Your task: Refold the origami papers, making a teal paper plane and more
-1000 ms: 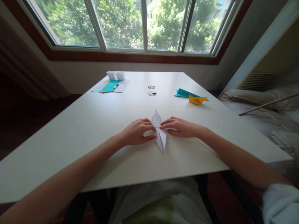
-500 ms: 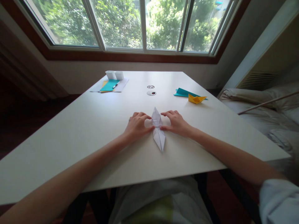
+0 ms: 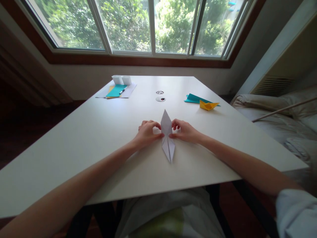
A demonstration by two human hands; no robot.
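A white folded paper figure (image 3: 167,137), long and pointed at both ends, lies on the white table (image 3: 99,138) in front of me. My left hand (image 3: 147,132) pinches its left side at the middle with thumb and curled fingers. My right hand (image 3: 184,130) pinches its right side the same way. The far point of the paper is raised off the table, and the near point rests on it.
At the right of the table lie a teal folded paper (image 3: 195,98) and a yellow paper boat (image 3: 208,105). At the far left are teal paper on white sheets (image 3: 116,91), a pen, and two white cups (image 3: 122,79). Two small round discs (image 3: 160,96) sit mid-table. A bed (image 3: 284,122) stands to the right.
Both hands slid a little away from me along the paper and their fingers curled in. The far tip of the paper figure lifted up from the table.
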